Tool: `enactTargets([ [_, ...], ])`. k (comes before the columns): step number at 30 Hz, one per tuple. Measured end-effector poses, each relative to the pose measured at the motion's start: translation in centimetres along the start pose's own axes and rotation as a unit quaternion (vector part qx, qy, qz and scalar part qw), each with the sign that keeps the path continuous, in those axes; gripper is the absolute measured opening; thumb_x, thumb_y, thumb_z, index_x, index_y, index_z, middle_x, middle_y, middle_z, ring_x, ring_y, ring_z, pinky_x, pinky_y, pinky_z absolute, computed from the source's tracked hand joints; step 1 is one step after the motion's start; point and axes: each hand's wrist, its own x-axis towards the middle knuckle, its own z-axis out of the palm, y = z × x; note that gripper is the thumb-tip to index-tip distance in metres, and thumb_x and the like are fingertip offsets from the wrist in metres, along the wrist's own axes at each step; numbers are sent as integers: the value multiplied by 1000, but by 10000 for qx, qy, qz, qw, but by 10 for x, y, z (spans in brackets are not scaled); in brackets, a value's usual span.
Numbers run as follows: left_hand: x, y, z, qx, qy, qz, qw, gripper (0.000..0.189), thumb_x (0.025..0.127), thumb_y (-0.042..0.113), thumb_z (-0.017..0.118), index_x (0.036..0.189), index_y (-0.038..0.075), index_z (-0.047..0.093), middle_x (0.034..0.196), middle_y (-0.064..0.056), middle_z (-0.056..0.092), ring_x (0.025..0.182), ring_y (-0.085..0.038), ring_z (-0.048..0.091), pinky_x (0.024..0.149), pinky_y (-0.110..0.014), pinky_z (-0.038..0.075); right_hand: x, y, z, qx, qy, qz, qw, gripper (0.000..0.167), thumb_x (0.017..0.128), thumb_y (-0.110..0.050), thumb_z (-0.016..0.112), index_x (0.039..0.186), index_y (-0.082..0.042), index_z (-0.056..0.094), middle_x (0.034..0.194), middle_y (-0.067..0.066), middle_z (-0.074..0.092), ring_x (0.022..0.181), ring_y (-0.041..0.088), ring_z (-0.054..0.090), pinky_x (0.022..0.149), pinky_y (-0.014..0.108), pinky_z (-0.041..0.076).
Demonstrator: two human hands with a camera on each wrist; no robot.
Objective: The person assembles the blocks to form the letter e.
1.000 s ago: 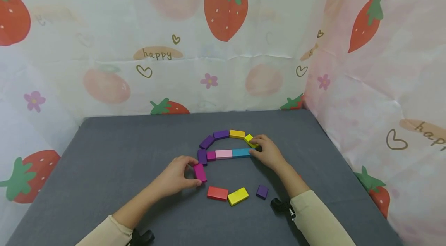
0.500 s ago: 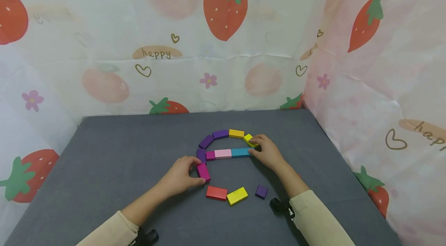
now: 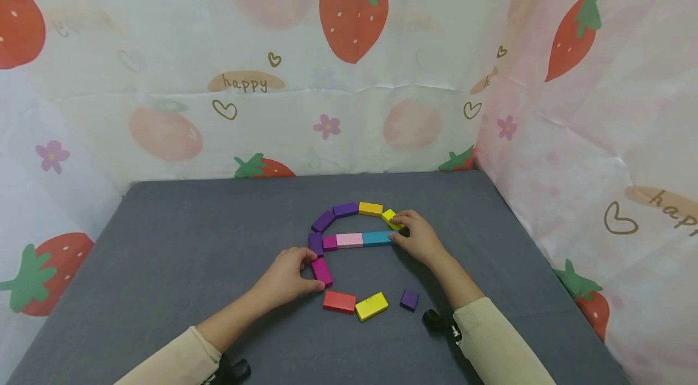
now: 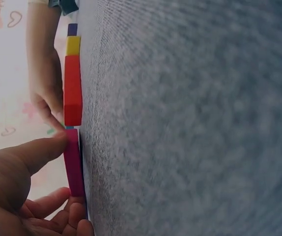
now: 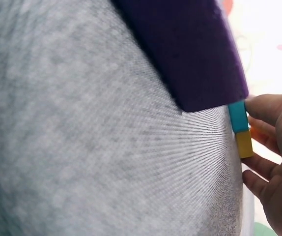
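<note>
My left hand (image 3: 286,276) pinches a magenta block (image 3: 322,272) at both ends between thumb and fingers. The block's far end meets a purple block (image 3: 315,243), the lower left piece of an arch of blocks. Across the arch's base runs a row: a small magenta block (image 3: 329,243), a pink block (image 3: 349,241) and a blue block (image 3: 377,239). At the right end, my right hand (image 3: 420,239) has its thumb at the blue block and fingers at a yellow block (image 3: 389,216). The right wrist view shows blue (image 5: 238,116) and yellow blocks between thumb and fingers.
In front of the arch lie a red block (image 3: 339,302), a second yellow block (image 3: 372,306) and a small purple block (image 3: 409,300). Two purple blocks and an orange-yellow block (image 3: 371,209) form the arch's top. Grey cloth covers the table (image 3: 191,233); a strawberry-print curtain (image 3: 349,124) hangs behind.
My left hand has slid the magenta block rightward, bringing its top end under the lower left purple block, which also shifted slightly. My right hand has stayed in place.
</note>
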Motion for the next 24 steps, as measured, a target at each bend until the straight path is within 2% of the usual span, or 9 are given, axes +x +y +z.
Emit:
enactTargets([
  [10, -4, 6, 4, 81, 154, -41, 9998, 60, 75, 38, 92, 122, 9, 68, 110, -4, 65, 101, -20, 55, 93, -43, 52, 1, -2, -2, 17, -38, 33, 10000, 42, 97, -22, 73, 135, -6, 65, 141, 12, 56, 130, 33, 54, 109, 52, 45],
  [24, -7, 9, 7, 23, 272, -252, 9993, 61, 75, 36, 92, 124, 8, 68, 111, -5, 65, 103, -21, 54, 94, -43, 52, 1, -1, -3, 31, -27, -43, 10000, 41, 97, -22, 72, 134, -5, 66, 140, 13, 56, 130, 34, 54, 109, 52, 45],
])
